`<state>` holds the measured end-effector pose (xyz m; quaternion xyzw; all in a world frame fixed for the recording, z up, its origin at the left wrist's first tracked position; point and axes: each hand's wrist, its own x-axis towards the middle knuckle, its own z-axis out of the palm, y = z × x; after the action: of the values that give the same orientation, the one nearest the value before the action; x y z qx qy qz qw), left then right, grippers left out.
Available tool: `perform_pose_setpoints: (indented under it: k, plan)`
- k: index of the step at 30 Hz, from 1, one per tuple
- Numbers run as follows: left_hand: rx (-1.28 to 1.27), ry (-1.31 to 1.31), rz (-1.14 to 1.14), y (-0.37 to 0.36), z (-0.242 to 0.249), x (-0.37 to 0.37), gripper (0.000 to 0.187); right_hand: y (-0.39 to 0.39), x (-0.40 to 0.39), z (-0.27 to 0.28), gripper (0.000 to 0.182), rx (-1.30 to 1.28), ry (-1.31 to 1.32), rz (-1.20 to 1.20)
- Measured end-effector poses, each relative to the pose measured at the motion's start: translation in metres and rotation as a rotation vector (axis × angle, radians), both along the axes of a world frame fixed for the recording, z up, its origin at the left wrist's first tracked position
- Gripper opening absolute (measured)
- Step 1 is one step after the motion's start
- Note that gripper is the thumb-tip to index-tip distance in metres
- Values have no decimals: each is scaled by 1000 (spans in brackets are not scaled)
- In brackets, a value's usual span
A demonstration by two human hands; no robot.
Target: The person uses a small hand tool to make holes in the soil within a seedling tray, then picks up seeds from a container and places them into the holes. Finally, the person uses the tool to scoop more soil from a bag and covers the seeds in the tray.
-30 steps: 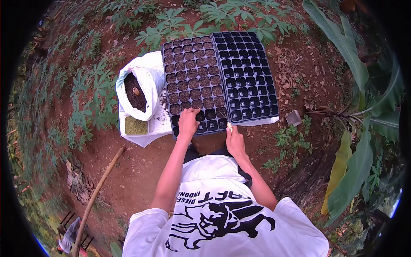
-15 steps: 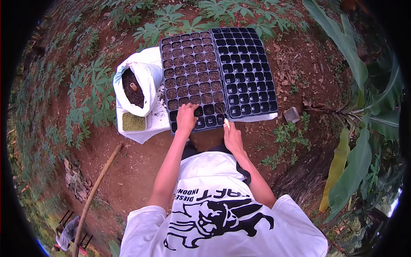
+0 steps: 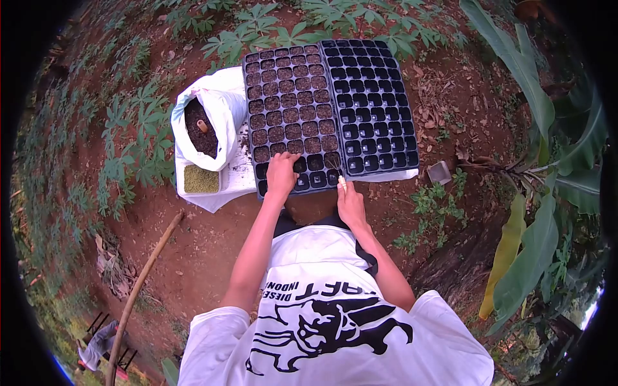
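Observation:
Two black seedling trays stand side by side. The left seedling tray (image 3: 290,103) has dark soil in most of its cells, and several cells in its nearest rows look unfilled. My left hand (image 3: 282,172) rests on its near left part, fingers stretched over the cells by the last soil-filled row. My right hand (image 3: 351,206) is closed around the pale handle of a small hand rake (image 3: 342,183). The thin tines lie over the cells at that tray's near right corner; their exact shape is hard to make out. The right seedling tray (image 3: 370,106) shows bare black cells.
Left of the trays stands an open white sack (image 3: 226,106) of dark soil with a brownish object (image 3: 202,126) in it. Before it sits a container of greenish granules (image 3: 201,180). A wooden pole (image 3: 145,276) rises at left; banana leaves (image 3: 524,257) hang right. Another person (image 3: 100,347) is far lower left.
Almost everything stays in place. The view has shifted slightly, and the rake and both hands show only very small movement over the left tray.

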<state>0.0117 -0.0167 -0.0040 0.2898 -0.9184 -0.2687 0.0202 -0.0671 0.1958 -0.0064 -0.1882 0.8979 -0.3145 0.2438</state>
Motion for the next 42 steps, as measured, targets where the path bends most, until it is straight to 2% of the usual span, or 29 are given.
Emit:
perform_pose_setpoints:
  k: [13, 16, 19, 22, 25, 31, 34, 37, 42]
  plan:
    - [2, -24, -4, -1, 0, -2, 60, 0, 0, 8, 32, -35, 24, 2]
    - [1, -25, -10, 0, 1, -1, 60, -2, 0, -1, 31, 29, 44, 13]
    - [0, -29, -12, -1, 2, -3, 60, 0, 1, 3, 31, -55, 46, -18]
    - [1, -32, -13, -1, 0, -2, 60, -1, 1, -1, 31, 15, 34, 9]
    - [1, -19, -23, -2, -2, -4, 59, 1, 1, 3, 31, -65, 33, -15]
    - [9, -21, -26, 0, -2, -2, 59, 2, -1, -2, 31, 21, 48, 17]
    - [-9, -8, -15, 1, -4, 0, 59, 10, 0, 7, 31, -103, 50, -37]
    - [-29, -4, -12, 0, -4, 1, 60, 10, -2, 10, 29, 20, 54, 16]
    - [-28, -13, -23, 1, -1, -1, 64, -3, -8, 3, 28, -10, 130, 27]
